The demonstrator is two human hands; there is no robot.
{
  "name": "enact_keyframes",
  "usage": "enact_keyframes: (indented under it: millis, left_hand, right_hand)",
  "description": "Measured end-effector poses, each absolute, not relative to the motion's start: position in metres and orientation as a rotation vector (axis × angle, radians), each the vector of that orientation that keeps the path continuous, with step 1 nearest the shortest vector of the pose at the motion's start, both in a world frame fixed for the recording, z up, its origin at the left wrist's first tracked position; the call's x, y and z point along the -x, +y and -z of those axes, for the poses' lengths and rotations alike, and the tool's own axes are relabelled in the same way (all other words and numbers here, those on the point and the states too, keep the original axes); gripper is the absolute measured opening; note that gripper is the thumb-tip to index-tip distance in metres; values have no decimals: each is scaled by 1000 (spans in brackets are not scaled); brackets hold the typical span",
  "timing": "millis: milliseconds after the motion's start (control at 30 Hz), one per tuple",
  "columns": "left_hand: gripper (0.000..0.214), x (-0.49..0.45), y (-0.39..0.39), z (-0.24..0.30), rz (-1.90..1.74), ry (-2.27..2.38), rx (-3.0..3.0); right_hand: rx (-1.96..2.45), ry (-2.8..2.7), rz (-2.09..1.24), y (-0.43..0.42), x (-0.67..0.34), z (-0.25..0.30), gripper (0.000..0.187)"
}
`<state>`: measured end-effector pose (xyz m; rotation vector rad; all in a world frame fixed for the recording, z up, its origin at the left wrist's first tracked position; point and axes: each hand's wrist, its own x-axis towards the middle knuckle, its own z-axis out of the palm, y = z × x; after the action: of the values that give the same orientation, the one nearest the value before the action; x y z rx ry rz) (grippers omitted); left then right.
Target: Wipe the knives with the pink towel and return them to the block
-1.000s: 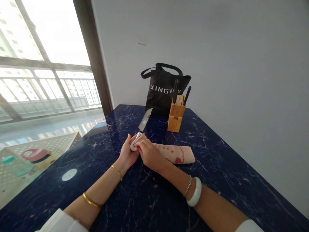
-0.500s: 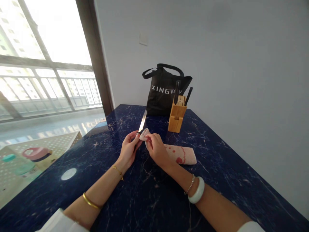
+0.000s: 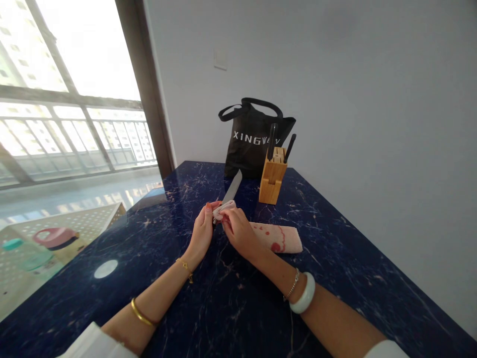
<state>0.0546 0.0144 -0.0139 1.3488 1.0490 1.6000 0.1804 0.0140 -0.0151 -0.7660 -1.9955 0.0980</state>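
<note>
My left hand (image 3: 201,232) is closed round the dark handle of a knife (image 3: 232,187), whose blade points up and away to the right. Most of the handle is hidden by my fingers and the cloth. In my right hand (image 3: 240,231) I pinch one end of a pale pink towel (image 3: 225,209) against the knife where the blade meets the handle. The towel's folded bulk, with a red pattern, lies on the table to the right, partly behind my right wrist.
A wooden knife block (image 3: 271,190) holding two black-handled knives stands beyond my right hand. Behind it leans a black tote bag (image 3: 244,156) against the wall. On the left, a perforated cream basket (image 3: 100,219) holds bottles. All this is around a dark blue marbled table (image 3: 156,238).
My left hand has turned the knife, so its blade now leans further right and shows its broad side. The towel end in my right hand has moved onto the base of the blade.
</note>
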Motion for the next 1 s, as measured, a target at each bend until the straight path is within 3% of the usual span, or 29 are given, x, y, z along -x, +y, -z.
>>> enact_keyframes:
  millis: [167,433,600,1000]
  left_hand:
    - [38,-59,12,13,-1616,1077,-1572]
    - [45,-55,18,20,-1635,1227,-1422]
    - [45,-58,12,17,-1570,1082,-1523]
    - [56,-57,9,11,-1515,992,-803]
  right_hand:
    - [840,-1867,-138,19,-186,16,19]
    - [758,-1980,-147,13,-178,16,20]
    - [880,-1784,-150,21,-186,15,20]
    - [742,-2070,-116,7,-166,19,18]
